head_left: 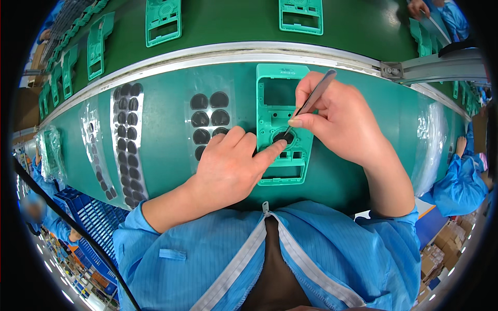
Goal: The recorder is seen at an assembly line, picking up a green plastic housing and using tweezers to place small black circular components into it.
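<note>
Head view; clock face centred on the green housing [266, 123], 12 pointing away from the wearer. Housing lies on the tabletop [166, 129], long axis running 12 to 6. Step in hand, as judged: seating a black disc [280, 136] in the housing's round ring, a little toward 6. Right hand [340, 116], at 3: thumb and forefinger pinch the tweezers [315, 95], tips down at the disc; cannot tell whether they grip it. Left hand [228, 166], at 8: forefinger stretched to the disc, other fingers curled, thumb hidden. Disc sheet [209, 111] near at 9; disc strip [140, 111] farther out, same hour. More housings [163, 23] on the belt [228, 26], 10 to 12. Next move, as judged, calls for pinning the disc with the left fingertip, centring its edge, then easing the tips clear without lifting it.
</note>
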Tool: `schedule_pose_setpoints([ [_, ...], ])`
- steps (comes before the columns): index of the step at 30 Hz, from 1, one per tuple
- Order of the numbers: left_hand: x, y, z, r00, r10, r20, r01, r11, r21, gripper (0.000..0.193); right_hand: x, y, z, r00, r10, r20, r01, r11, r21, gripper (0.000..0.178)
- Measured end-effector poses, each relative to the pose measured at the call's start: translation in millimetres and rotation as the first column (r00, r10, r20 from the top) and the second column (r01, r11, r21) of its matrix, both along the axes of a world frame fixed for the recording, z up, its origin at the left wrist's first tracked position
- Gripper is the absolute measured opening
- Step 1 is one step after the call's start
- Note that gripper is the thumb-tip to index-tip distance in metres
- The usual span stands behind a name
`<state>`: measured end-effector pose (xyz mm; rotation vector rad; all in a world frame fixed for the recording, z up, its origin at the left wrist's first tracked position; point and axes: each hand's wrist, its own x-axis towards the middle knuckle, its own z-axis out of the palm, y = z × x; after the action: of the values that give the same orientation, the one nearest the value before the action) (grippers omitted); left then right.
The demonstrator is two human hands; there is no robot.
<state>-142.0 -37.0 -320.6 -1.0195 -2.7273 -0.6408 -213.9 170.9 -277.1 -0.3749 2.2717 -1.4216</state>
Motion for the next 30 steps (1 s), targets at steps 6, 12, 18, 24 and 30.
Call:
schedule_pose_setpoints([
  [6,1.3,-1.5,-2.6,1.000,-0.006,0.001,0.006,0.999,0.044,0.047,-7.8,6.3,27.8,0.975,-0.221,-0.036,0.217,0.972,-0.089,0.022],
  [12,2.6,-3.3,-6.3,0.999,-0.002,0.044,-0.001,0.997,0.075,0.054,29.4,27.1,12.1,0.924,-0.379,-0.049,0.323,0.843,-0.430,0.015],
  [18,4.7,0.4,-3.7,0.996,0.027,0.088,-0.028,1.000,0.009,0.059,65.7,37.2,-21.5,0.949,-0.227,0.219,0.261,0.955,-0.142,0.012],
  [24,1.0,2.5,4.1,0.987,0.016,0.161,-0.016,1.000,0.000,0.057,64.4,16.3,-18.9,0.990,-0.127,0.059,0.109,0.965,0.237,0.023],
  [30,2.3,-2.5,-10.1,0.981,-0.046,0.191,0.024,0.993,0.114,0.048,71.2,13.3,-22.5,0.994,-0.112,0.006,0.107,0.964,0.241,0.025],
])
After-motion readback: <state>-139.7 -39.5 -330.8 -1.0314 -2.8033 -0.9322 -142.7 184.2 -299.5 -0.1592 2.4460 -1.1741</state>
